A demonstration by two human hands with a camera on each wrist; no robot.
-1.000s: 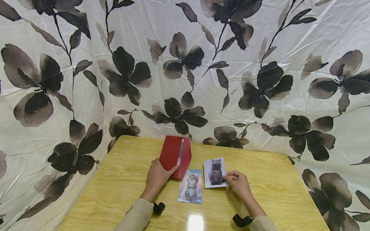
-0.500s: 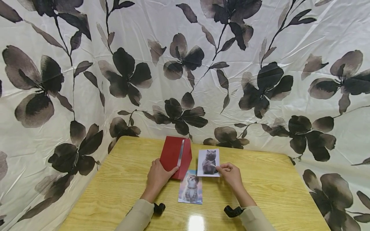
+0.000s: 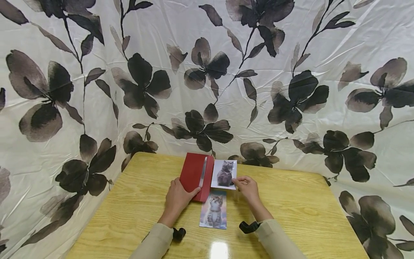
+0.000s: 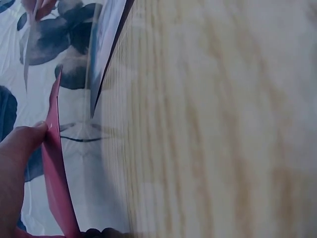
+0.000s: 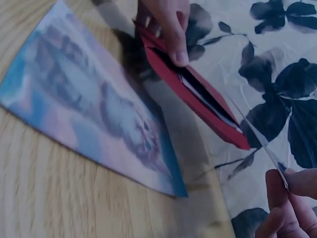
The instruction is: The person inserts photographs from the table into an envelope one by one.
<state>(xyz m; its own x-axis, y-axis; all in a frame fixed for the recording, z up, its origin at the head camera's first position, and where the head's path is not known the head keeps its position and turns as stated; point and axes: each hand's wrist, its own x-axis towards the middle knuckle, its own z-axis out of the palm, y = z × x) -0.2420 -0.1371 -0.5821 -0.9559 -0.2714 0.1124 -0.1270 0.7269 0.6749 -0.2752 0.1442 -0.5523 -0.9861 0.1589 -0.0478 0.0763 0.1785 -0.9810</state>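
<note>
My left hand grips the lower part of a red envelope, thumb on its front beside the slot. In the right wrist view the envelope gapes, with something pale inside. My right hand pinches the lower right edge of a photo of a grey cat. That photo's left edge is at the envelope's slot side; whether it has entered cannot be told. Below both, a photo of a tabby kitten lies on the table, its top left corner under the envelope. The right wrist view shows that kitten photo slightly bent.
The wooden table ends at a floral cloth backdrop behind and to the left. A black wrist device is on each wrist. Light glares off the front of the table.
My right hand has carried the grey cat photo left and away from me, up to the envelope's slot side. The left hand and the envelope have stayed nearly still.
</note>
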